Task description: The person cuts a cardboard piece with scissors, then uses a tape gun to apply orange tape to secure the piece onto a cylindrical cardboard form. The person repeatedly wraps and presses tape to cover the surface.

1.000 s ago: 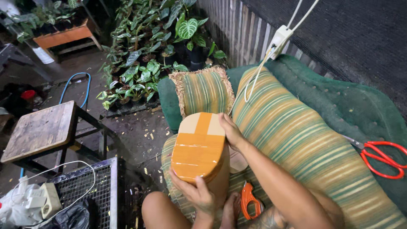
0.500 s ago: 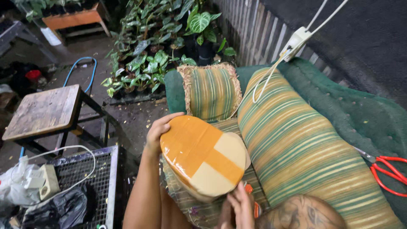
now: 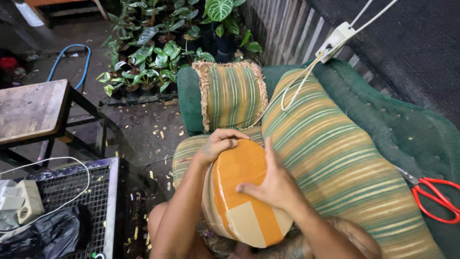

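- Plainly, the lower rim of the parcel (image 3: pixel 242 196) is hidden behind the right forearm and lap; what lies under it cannot be made out, possibly the seat cushion.
- Parcel: rounded, wrapped in orange and tan tape, resting on the person's lap, tilted toward the viewer.
- Left hand (image 3: pixel 218 144) curled over the parcel's top edge, fingers bent and gripping the rim.
- Right hand (image 3: pixel 270 184) flat on the taped face, fingers spread, thumb up along the right edge.
- The parcel sits between the two hands, touching both.
- Just beside it on the right, a long striped bolster (image 3: pixel 335 163); behind, a small fringed striped cushion (image 3: pixel 232 93) against the green sofa (image 3: pixel 383 110).
- Red-handled scissors (image 3: pixel 436 196) on the sofa, cut off at the frame edge, well apart from the hands.
- White cord (image 3: pixel 299 84) hangs from a socket block (image 3: pixel 338 41) onto the bolster.
- On the left: wooden stool (image 3: pixel 31 110), wire-mesh cage (image 3: pixel 76 192), potted plants (image 3: pixel 153 52) beyond.
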Tool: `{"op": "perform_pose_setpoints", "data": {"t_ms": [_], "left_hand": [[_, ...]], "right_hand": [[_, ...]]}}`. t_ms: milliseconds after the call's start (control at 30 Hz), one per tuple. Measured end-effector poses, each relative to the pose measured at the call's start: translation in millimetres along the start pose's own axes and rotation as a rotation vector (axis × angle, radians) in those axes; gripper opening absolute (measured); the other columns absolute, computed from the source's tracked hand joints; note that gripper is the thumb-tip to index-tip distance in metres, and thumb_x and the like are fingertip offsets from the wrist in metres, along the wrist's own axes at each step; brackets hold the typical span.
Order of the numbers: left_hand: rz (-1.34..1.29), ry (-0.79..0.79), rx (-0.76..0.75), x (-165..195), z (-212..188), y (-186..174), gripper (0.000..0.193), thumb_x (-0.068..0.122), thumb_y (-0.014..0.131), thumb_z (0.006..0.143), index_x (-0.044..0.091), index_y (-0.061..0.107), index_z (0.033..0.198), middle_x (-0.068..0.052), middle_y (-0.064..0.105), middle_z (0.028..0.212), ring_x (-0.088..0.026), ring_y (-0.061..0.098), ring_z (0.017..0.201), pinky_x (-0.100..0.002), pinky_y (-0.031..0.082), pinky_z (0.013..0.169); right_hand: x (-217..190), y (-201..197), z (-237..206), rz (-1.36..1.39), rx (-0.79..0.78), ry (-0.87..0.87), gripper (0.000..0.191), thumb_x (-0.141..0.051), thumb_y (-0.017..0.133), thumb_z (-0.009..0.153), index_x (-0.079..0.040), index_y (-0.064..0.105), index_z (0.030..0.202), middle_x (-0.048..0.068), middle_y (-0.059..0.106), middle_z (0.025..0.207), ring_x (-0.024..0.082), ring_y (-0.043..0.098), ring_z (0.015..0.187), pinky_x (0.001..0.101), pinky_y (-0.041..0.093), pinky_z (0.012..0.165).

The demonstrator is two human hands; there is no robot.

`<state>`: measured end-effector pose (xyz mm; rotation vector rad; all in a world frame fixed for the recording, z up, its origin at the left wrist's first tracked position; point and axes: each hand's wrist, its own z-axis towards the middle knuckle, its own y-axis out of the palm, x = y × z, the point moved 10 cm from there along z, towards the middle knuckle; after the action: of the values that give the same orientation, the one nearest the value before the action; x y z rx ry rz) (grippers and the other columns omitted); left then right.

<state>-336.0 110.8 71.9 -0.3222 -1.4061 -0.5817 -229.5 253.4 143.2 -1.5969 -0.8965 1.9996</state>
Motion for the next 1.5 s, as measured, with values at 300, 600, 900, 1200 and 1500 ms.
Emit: {"op": "perform_pose_setpoints", "data": {"t_ms": [300, 600, 900, 1200, 1500], "left_hand": [[0.705, 0.157, 0.484, 41, -74, 16, 0.069, 0.028, 0.071, 0.099, -0.010, 0.042, 0.149, -0.029, 0.052, 0.145, -0.030, 0.048, 0.134, -0.039, 0.037, 0.109], [0.005, -0.052, 0.464, -3, -67, -12, 0.051, 0.017, 0.048, 0.104, -0.002, 0.044, 0.151, -0.014, 0.059, 0.146, -0.020, 0.054, 0.132, -0.030, 0.038, 0.112], [-0.216, -0.186, 0.316, -18, -38, -10, 0.045, 0.014, 0.047, 0.103, 0.001, 0.052, 0.146, -0.011, 0.063, 0.140, -0.018, 0.057, 0.127, -0.030, 0.040, 0.111], [0.202, -0.052, 0.346, -3, -38, 5, 0.054, 0.014, 0.050, 0.096, 0.002, 0.054, 0.148, -0.011, 0.057, 0.149, -0.018, 0.049, 0.138, -0.029, 0.033, 0.115], [-0.039, -0.267, 0.306, -22, -29, -5, 0.060, 0.020, 0.059, 0.091, 0.007, 0.051, 0.150, -0.008, 0.060, 0.142, -0.017, 0.058, 0.126, -0.027, 0.043, 0.106]], "right_hand": [[31, 7, 24, 0.023, -0.018, 0.074, 0.103, -0.047, 0.087, 0.071, 0.004, 0.041, 0.148, 0.025, 0.061, 0.141, 0.029, 0.059, 0.131, 0.0356, 0.046, 0.106], [95, 37, 36, 0.668, 0.013, 0.201, 0.048, -0.019, 0.061, 0.101, 0.003, 0.059, 0.143, 0.013, 0.076, 0.118, 0.009, 0.068, 0.094, 0.0259, 0.056, 0.084], [106, 22, 26, 0.322, 0.177, 0.413, 0.047, -0.025, 0.067, 0.096, 0.000, 0.064, 0.136, 0.015, 0.075, 0.122, 0.021, 0.072, 0.103, 0.0302, 0.056, 0.090], [88, 37, 55, 0.871, -0.059, 0.047, 0.067, -0.046, 0.038, 0.108, 0.002, 0.043, 0.154, 0.015, 0.046, 0.160, 0.022, 0.041, 0.148, 0.0354, 0.031, 0.121], [126, 76, 56, 1.539, -0.136, 0.493, 0.091, -0.072, 0.025, 0.093, -0.001, 0.051, 0.143, 0.014, 0.065, 0.138, 0.024, 0.063, 0.124, 0.0384, 0.049, 0.103]]}}
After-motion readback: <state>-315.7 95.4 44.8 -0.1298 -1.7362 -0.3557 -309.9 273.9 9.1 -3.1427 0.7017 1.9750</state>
